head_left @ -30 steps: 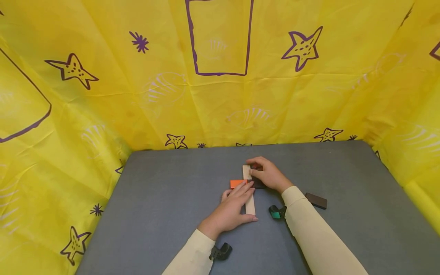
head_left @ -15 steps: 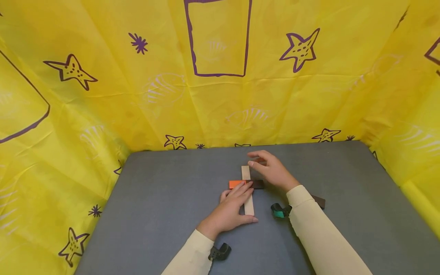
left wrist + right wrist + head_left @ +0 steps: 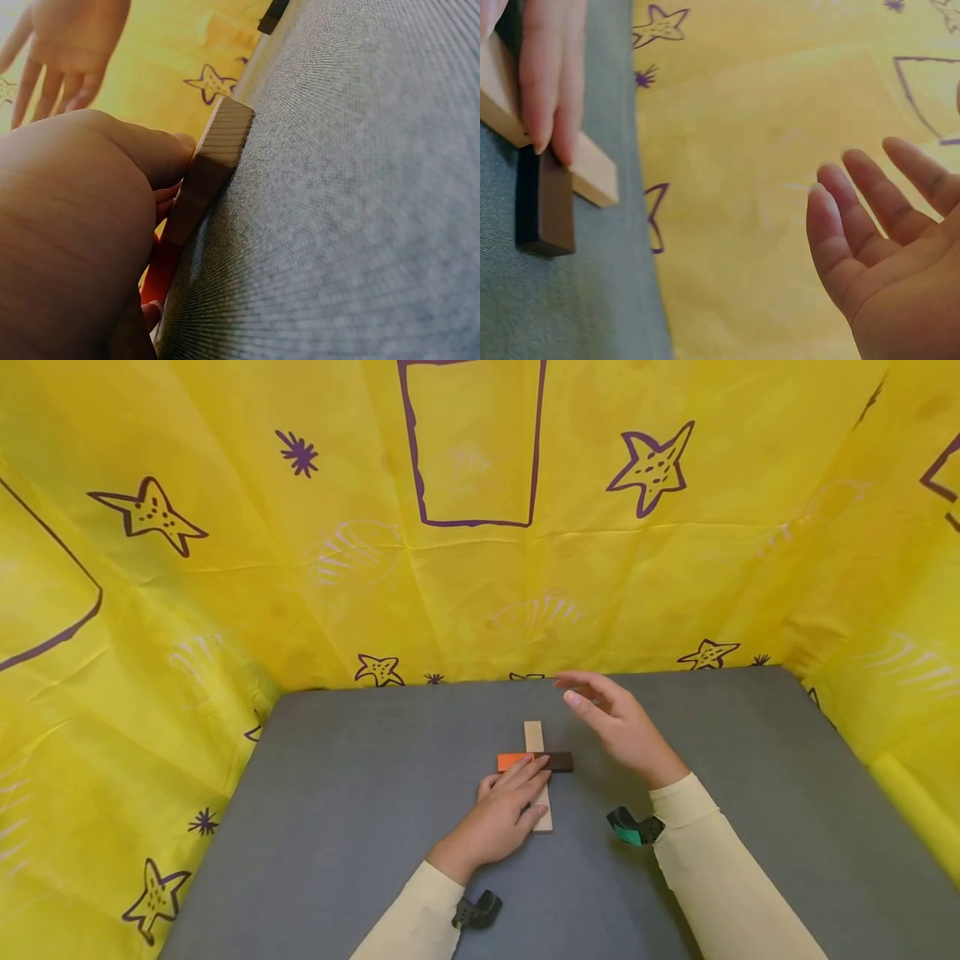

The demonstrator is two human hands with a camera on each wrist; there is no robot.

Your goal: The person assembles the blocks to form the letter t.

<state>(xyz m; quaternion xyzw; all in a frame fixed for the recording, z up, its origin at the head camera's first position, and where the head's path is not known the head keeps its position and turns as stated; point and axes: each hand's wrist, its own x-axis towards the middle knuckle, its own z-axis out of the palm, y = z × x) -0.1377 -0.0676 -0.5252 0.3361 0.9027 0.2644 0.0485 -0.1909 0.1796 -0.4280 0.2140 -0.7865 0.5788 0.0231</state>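
Light wooden blocks, an orange block and a dark brown block form a cross on the grey table. My left hand lies over its middle, fingers stretched across the orange and dark blocks. In the left wrist view its thumb touches a light wooden block. It hides whether the light strip is one piece or two. My right hand is raised right of the cross, touching nothing. In the right wrist view, its spread fingers are apart from the dark block.
Yellow cloth printed with sea creatures walls the table's back and sides. Black wrist mounts are worn on both forearms. A small dark thing shows at the top of the left wrist view, its kind unclear.
My right hand has left the top light block and moved up and right, its fingers opening. The left thumb has drawn in onto the lower light block. My right sleeve now covers the loose dark block.
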